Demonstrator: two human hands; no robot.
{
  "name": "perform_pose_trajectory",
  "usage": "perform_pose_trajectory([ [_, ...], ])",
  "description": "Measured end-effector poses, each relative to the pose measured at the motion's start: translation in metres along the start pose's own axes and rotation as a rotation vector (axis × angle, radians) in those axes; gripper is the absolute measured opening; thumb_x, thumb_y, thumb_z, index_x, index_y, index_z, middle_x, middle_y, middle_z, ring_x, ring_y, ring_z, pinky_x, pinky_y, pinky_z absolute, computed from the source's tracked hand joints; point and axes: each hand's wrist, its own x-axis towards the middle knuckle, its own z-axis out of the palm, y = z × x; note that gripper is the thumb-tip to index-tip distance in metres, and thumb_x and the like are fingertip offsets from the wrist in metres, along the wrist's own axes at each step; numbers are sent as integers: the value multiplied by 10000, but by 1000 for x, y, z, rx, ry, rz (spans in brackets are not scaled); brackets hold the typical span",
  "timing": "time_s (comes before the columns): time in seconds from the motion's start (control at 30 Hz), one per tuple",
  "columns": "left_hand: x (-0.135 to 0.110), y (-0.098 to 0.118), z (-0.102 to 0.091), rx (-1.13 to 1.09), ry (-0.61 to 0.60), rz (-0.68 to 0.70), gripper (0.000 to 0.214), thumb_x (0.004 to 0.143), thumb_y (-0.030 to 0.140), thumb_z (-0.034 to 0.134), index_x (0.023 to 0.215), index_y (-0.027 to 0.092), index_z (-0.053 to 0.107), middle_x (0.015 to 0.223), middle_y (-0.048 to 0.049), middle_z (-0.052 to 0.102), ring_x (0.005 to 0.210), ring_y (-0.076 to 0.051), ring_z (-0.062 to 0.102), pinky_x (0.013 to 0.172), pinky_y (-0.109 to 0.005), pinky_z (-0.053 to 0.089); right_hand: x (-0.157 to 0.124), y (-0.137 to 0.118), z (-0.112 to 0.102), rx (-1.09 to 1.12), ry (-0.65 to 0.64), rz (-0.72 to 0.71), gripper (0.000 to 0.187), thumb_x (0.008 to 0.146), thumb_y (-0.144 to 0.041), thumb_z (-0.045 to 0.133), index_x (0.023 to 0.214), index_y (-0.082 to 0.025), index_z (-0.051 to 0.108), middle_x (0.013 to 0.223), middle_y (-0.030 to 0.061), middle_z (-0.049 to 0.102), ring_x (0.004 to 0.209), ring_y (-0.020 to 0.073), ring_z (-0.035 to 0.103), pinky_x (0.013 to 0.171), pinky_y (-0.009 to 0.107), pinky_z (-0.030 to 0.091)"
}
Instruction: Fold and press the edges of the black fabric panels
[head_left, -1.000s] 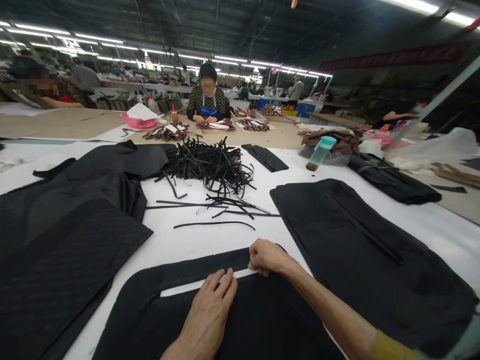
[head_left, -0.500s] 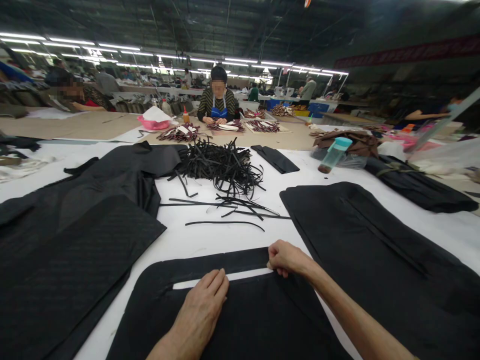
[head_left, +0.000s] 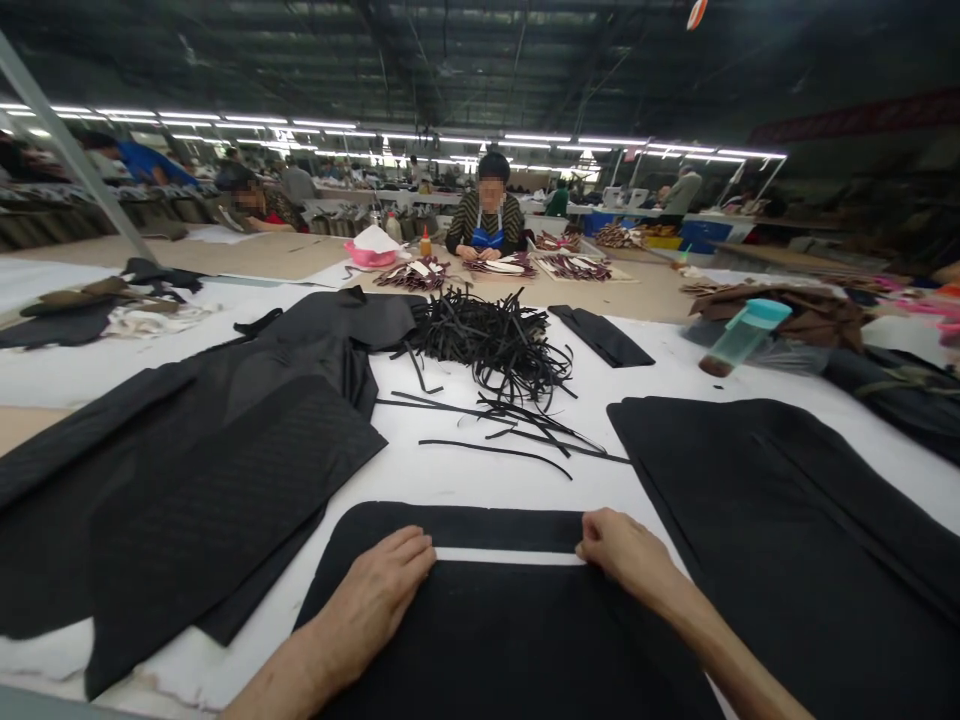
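My left hand lies flat-fingered left of the slot, my right hand curls at its right, hold unclear; uneven tugging could pucker the black panel

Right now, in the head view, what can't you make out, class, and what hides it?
All in the head view:
Left end of the white band: covered by the left hand.
What, if anything, the right hand pinches: hidden by the hand itself.
Near edge of the black panel: cut off by the picture's bottom edge.
Any lettering on the red banner: too dim and blurred.
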Motion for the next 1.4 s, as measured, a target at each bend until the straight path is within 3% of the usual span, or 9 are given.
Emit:
perform_pose_trajectory([
  [0.13,-6,-8,-17,-214,123,-301,281,867,166,361,949,219,624,1041,-64,625,1016,-207,542,906,-359,450,-18,-10,2,-160,136,-9,158,818,-157,429,731,-205,552,831,101,653,835,270,603,593,305,286],
  [0.23,-4,-15,-26,-256,129,-516,249,855,211,357,868,183,604,805,-47,633,762,-183,606,701,-312,500,-23,-24,4,-178,183,-52,173,867,-223,408,760,-226,544,779,63,645,771,240,592,589,297,282],
  [0.37,12,-20,-24,-333,11,-725,143,783,193,439,725,177,569,491,57,501,411,-121,516,394,-218,374,-17,-68,14,82,32,-201,120,797,-242,512,682,-238,544,705,-11,625,709,165,560,571,247,295],
  [0.57,29,-27,-7,-305,-121,-844,190,787,293,622,677,152,557,569,60,521,464,-76,475,469,-215,400,2,-112,39,118,-24,-205,71,716,-214,566,646,-222,577,720,-1,636,721,163,560,570,242,289],
  [0.73,27,-38,0,-327,-256,-930,281,872,411,527,801,142,567,572,64,522,424,-66,464,437,-212,416,14,-90,34,99,-77,-191,70,677,-187,565,618,-217,588,722,3,651,697,154,572,547,231,302],
  [0.83,24,-40,-2,-334,-243,-938,239,873,383,517,826,151,551,523,82,491,374,-67,427,403,-206,368,15,-79,28,84,-89,-190,83,666,-168,544,616,-212,594,728,8,659,696,154,584,537,226,310],
  [1.1,12,-33,-6,-278,38,-743,110,745,150,439,669,221,404,508,77,389,517,-118,420,512,-231,274,0,-67,24,-45,72,-130,147,737,-124,494,693,-200,613,759,72,653,761,217,598,591,277,320],
  [1.3,-5,-30,0,-361,206,-681,216,855,385,319,720,235,394,498,86,269,477,-123,339,480,-236,256,-10,-19,6,-66,254,-152,185,817,-204,508,983,-212,588,1050,86,581,969,241,513,795,325,321],
  [1.4,-17,-35,7,-433,324,-720,280,808,509,406,798,238,476,504,80,380,488,-139,438,478,-241,328,-6,3,5,-22,260,-175,276,786,-231,571,1062,-205,574,1053,81,573,1004,243,483,830,320,310],
])
